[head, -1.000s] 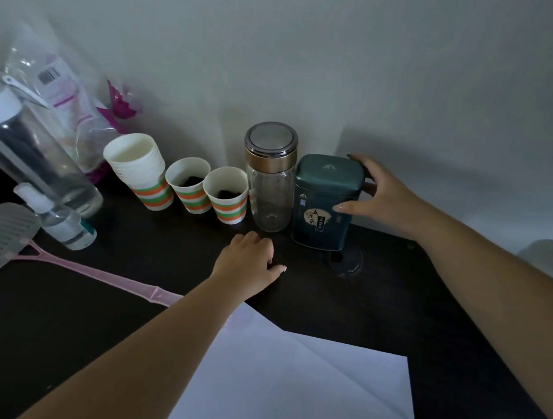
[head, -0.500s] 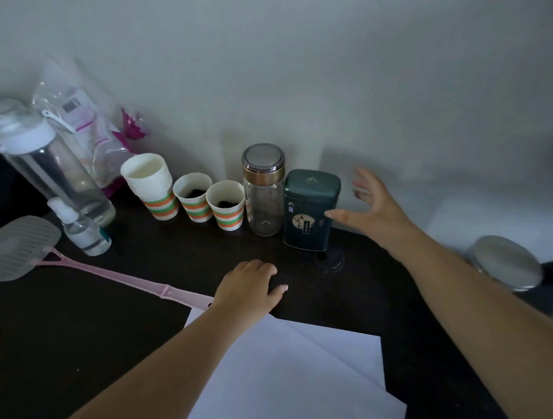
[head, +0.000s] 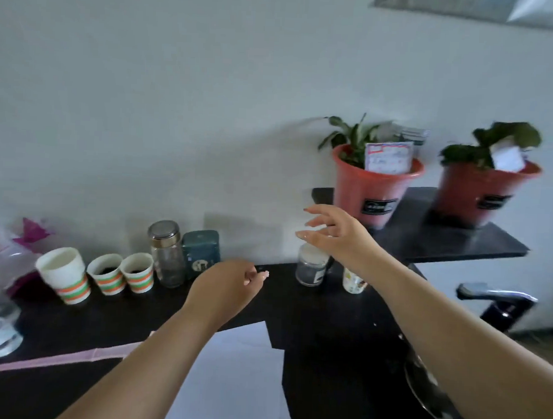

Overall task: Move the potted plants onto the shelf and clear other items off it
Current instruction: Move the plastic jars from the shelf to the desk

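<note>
Paper (head: 236,375) lies nearest, white sheets on the dark counter (head: 326,338) beneath the left forearm. The left hand (head: 224,289) hovers above the counter, fingers loosely curled, holding nothing. Left of this hand stand a green tin (head: 201,253), a glass jar (head: 167,253), two striped paper cups with dark contents (head: 122,274) and a stack of striped cups (head: 64,274). A pink handle (head: 56,359) lies nearer, on the same side.

The right hand (head: 334,234) is raised, fingers spread apart and empty, palm turned left. Just below it stand a small lidded jar (head: 310,268) and a small printed cup (head: 354,280), partly hidden by the wrist. A faucet (head: 493,296) shows to the right of the right forearm.

Beyond the right hand, the black shelf (head: 451,245) carries two red potted plants. The nearer pot (head: 373,185) stands just behind the fingertips; the second pot (head: 483,193) stands further right. Each holds a card.

Task status, as judged: both visible plants are already on the shelf. No other item is seen on the visible part of the shelf; a blurred grey object (head: 411,134) behind the nearer pot cannot be identified. The task appears close to complete.
</note>
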`<state>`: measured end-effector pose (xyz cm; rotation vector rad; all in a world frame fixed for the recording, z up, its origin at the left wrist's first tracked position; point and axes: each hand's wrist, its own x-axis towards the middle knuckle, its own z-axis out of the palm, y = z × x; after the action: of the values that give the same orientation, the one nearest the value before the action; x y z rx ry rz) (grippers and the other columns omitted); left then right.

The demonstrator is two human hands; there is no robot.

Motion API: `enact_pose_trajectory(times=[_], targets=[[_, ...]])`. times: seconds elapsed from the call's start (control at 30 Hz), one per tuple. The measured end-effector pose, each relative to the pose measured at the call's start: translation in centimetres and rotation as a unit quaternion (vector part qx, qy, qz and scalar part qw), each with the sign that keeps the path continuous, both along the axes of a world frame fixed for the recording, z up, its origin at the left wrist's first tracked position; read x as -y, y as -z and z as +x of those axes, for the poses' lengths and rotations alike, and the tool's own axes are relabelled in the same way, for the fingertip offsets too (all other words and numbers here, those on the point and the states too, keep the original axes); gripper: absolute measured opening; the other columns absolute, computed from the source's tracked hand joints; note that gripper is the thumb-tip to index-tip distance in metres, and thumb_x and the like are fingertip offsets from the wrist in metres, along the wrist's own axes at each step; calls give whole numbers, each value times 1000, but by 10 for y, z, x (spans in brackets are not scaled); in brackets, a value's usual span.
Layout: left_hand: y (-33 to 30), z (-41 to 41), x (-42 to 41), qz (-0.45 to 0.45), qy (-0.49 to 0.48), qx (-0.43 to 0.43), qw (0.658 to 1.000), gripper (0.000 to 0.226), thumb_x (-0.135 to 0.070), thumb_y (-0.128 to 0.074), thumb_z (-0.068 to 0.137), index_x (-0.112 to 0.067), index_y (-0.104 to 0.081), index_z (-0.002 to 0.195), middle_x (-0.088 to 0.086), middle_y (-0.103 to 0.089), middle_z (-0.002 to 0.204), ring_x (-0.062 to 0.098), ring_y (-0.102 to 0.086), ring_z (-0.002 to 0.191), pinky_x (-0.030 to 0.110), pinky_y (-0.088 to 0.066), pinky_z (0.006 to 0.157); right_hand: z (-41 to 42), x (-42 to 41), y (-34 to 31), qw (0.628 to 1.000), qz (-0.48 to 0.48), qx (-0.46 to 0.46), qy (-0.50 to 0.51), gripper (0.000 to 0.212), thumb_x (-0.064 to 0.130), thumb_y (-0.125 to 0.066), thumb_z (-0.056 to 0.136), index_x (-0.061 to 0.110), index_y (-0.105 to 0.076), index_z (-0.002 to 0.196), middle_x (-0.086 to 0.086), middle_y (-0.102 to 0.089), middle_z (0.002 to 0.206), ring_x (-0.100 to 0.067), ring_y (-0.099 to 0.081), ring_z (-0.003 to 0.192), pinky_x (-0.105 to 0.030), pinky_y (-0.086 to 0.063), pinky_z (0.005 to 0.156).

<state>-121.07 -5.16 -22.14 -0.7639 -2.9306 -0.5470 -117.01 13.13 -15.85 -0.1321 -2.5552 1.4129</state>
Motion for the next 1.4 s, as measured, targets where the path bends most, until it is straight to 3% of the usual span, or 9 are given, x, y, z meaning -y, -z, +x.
enact_pose_trajectory(times=[0.2, 0.37, 0.5, 0.77, 0.9, 1.1, 1.2, 1.3, 1.4], targets=[[-59, 44, -92, 88, 80, 9, 993, 35, -44, -45, 90, -15, -64, 88, 5, -68, 91, 24, -61, 87, 32, -45, 74, 72, -88, -41, 989, 11, -16, 144, 43, 31, -68, 80, 19, -54, 120, 3, -61, 99, -14, -57, 93, -26, -43, 83], [-73, 57, -181, 103, 117, -4, 988, 33, -45, -50, 87, -16, -63, 85, 3, -70, 89, 22, -62, 88, 28, -42, 70, 89, -169, -39, 981, 3, -14, 195, 40, 34, -68, 80, 19, -56, 115, 2, -60, 97, -13, -55, 86, -22, -42, 70], [-69, 48, -241, 112, 128, 19, 985, 33, -46, -49, 88, -15, -62, 89, 3, -69, 88, 21, -63, 87, 32, -49, 76, 69, -227, -28, 980, -19, 11, 199, 40, 35, -68, 79, 17, -57, 113, -1, -61, 103, -17, -57, 94, -31, -47, 85], [-56, -3, -324, 122, 46, 58, 990, 32, -47, -51, 86, -17, -61, 93, 3, -70, 93, 19, -64, 91, 30, -47, 76, -23, -290, -9, 991, -21, 60, 119, 52, 34, -65, 83, 10, -52, 127, -7, -57, 128, -20, -53, 117, -26, -39, 90], [-37, -26, -341, 174, -3, 121, 977, 31, -39, -58, 85, -15, -61, 103, 4, -69, 101, 18, -63, 100, 22, -42, 77, -60, -289, 0, 990, -86, 44, 101, 51, 28, -63, 85, 8, -49, 129, -10, -54, 134, -24, -50, 123, -28, -37, 96], [-8, -58, -384, 243, -63, 183, 951, 59, -35, -56, 87, -10, -36, 137, 10, -43, 143, 20, -40, 133, 25, -30, 106, -107, -283, -9, 985, -134, 3, 110, 43, 26, -61, 87, 2, -53, 122, -13, -61, 123, -29, -57, 115, -31, -44, 91], [1, -78, -407, 282, -110, 180, 936, 75, -34, -60, 84, -10, -22, 144, 9, -33, 150, 21, -30, 139, 31, -23, 114, -136, -288, -12, 981, -149, 19, 123, 50, 42, -57, 85, 12, -56, 125, -9, -60, 129, -30, -55, 120, -38, -44, 100], [1, -105, -422, 369, -163, 193, 895, 92, -32, -70, 73, -14, -17, 145, 10, -33, 150, 25, -32, 138, 42, -29, 112, -153, -293, -16, 965, -240, 16, 106, 50, 35, -58, 87, 11, -50, 130, -8, -54, 134, -27, -50, 123, -32, -36, 102], [0, -133, -429, 435, -210, 160, 861, 102, -33, -79, 60, -14, -21, 142, 12, -44, 141, 28, -43, 130, 48, -37, 106, -171, -300, -8, 953, -258, -118, 102, 27, 14, -71, 79, 19, -49, 95, 8, -59, 96, -17, -56, 101, -24, -40, 92]])
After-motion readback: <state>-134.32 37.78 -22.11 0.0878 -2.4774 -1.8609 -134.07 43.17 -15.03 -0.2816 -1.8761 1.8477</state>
